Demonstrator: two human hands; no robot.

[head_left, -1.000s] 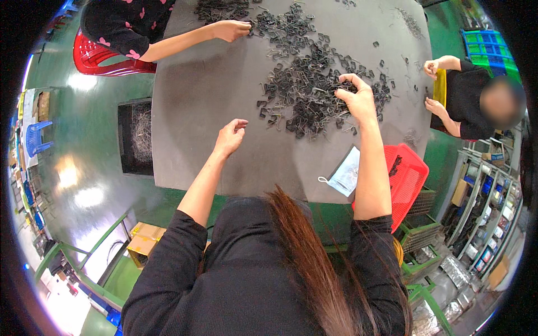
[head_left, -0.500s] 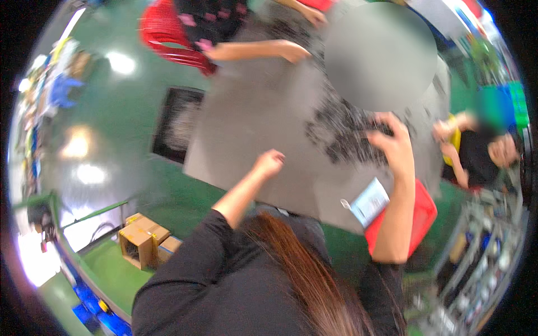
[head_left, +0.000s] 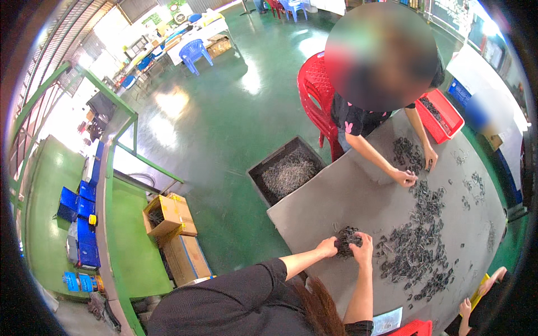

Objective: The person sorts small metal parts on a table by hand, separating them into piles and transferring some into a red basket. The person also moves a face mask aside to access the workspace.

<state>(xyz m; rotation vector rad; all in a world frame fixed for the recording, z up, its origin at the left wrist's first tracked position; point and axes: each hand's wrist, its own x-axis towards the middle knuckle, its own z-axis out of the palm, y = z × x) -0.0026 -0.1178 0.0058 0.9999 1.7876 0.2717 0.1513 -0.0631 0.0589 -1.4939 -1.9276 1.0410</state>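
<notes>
Low over the near left part of the grey table [head_left: 319, 210], my left hand [head_left: 327, 247] and my right hand [head_left: 363, 250] cup a clump of small black parts [head_left: 347, 242] from both sides. Fingers of both hands curl against the clump; their exact kind is too small to make out. Just right of my right hand, a long spread of similar black parts [head_left: 417, 246] covers the table. Across from me, a co-worker's hands [head_left: 407, 178] work at the far end of that spread.
A black crate [head_left: 261, 187] of small pieces stands beyond the table's left edge. The co-worker sits on a red chair [head_left: 315, 84] near a red basket [head_left: 457, 127]. Near my right forearm lie a pale blue packet [head_left: 386, 322] and another red container [head_left: 417, 329]. Cardboard boxes [head_left: 185, 215] stand left.
My view has swung left. My hands, apart and without the clump before, have come together around a clump of black parts. The right hand has left the spread.
</notes>
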